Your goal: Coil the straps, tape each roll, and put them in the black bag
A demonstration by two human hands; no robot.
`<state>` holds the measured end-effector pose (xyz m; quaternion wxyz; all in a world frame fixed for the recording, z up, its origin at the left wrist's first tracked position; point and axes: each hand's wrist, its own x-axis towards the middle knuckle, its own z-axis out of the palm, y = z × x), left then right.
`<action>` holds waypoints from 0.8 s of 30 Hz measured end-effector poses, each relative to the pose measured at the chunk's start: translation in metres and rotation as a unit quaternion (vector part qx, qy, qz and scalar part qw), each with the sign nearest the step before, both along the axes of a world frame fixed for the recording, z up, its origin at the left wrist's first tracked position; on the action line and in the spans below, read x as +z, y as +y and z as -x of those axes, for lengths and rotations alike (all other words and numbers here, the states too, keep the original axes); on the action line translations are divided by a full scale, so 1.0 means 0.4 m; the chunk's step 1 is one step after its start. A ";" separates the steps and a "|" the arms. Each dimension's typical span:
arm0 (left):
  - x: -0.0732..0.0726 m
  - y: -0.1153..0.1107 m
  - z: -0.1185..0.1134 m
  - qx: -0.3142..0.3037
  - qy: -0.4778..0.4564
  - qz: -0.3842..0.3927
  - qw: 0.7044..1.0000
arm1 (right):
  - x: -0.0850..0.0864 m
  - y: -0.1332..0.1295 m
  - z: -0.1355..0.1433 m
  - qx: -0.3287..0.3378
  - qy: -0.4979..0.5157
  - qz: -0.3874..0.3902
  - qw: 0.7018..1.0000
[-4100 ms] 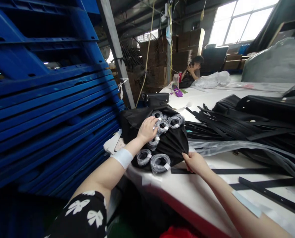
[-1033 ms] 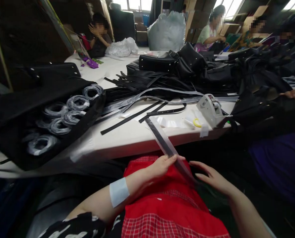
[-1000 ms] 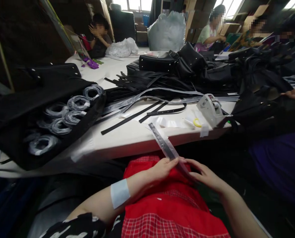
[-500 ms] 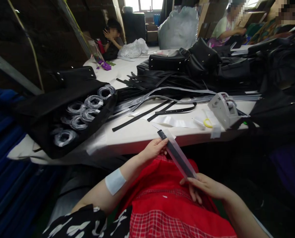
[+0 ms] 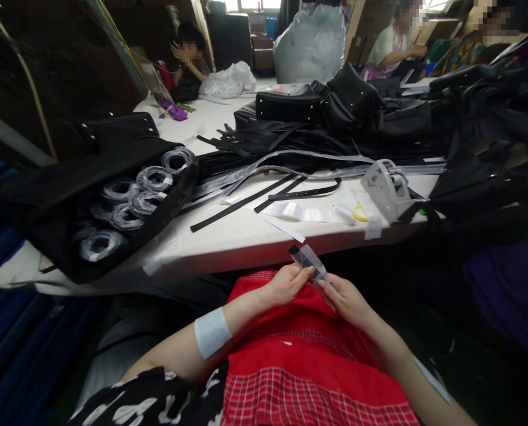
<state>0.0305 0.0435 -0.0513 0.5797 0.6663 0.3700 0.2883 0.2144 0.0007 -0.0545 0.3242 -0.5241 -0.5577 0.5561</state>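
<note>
Here we are at the bottom centre of the frame, both hands at work over the red apron [image 5: 299, 343], and between them sits the strap [image 5: 293, 250] in its clear sleeve [image 5: 316, 258], just in front of the bench [image 5: 228, 242] edge. The left hand [image 5: 288, 283] has it pinched, thumb on top, fingers closed on the sleeve; the right hand [image 5: 346, 300] comes in from the right, thumb and fingers narrow, gripping the sleeve at its lower end. And look at that black tip, poking out at the sleeve's upper left! Up on the bench, left of frame, coils [image 5: 154, 178] lie bunched on a black cloth [image 5: 37, 183]. Loose straps [image 5: 240, 204] lie slanted at the centre, a clear strip [image 5: 264, 160] curving behind them, and a dark heap [image 5: 268, 139] of more beyond that. Right of centre, a white device [image 5: 379, 189] stands tilted, a yellow ring [image 5: 360, 213] just beside it. Black bags [image 5: 286, 103] pile up behind, and at the upper left a co-worker [image 5: 188, 65] sits with both hands raised, another [image 5: 392, 56] busy at the upper right.
</note>
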 end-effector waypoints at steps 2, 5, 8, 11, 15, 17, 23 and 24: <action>-0.001 -0.006 -0.005 -0.018 0.013 -0.043 0.999 | -0.001 0.001 0.006 -0.001 0.007 0.004 1.000; 0.005 -0.016 -0.012 -0.025 0.057 -0.120 0.991 | -0.001 -0.005 0.009 -0.016 0.026 0.029 0.999; 0.017 -0.009 -0.001 -0.040 0.073 -0.133 0.988 | 0.007 -0.015 -0.008 -0.028 0.049 0.051 0.997; 0.037 0.030 0.036 0.007 0.047 -0.083 0.995 | 0.021 -0.019 -0.048 0.004 0.038 0.043 0.998; 0.075 0.086 0.083 0.094 0.090 -0.114 0.985 | 0.035 -0.009 -0.092 0.113 -0.031 0.065 0.991; 0.090 0.089 0.087 -0.012 0.136 -0.140 0.981 | 0.041 -0.003 -0.095 0.160 -0.058 0.071 0.983; 0.081 0.053 0.060 -0.417 0.183 0.087 0.886 | 0.072 0.015 -0.091 0.214 -0.089 0.075 0.970; 0.082 0.054 0.061 -0.437 0.160 0.150 0.872 | 0.079 0.018 -0.099 0.224 -0.085 0.079 0.968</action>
